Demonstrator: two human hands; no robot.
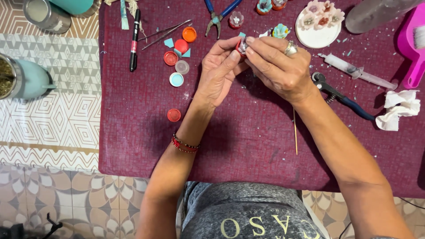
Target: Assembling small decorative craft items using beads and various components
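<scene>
My left hand (pixel 220 71) and my right hand (pixel 276 66) meet above the maroon mat (pixel 133 132). Together they pinch a small red bottle cap (pixel 241 46) with something pale inside it. The left thumb and fingers hold the cap from the left. My right fingertips press on it from the right. A ring sits on a right finger, and red and dark bead bracelets circle my left wrist.
Loose caps (pixel 177 59) in red, orange and pale blue lie left of the hands, beside a black marker (pixel 133 40) and tweezers (pixel 164 32). Pliers (pixel 218 17), a white lid of small flowers (pixel 319 22), a syringe (pixel 358 73), a wooden stick (pixel 295 132), crumpled tissue (pixel 398 108) and a pink dustpan (pixel 414 44) surround them.
</scene>
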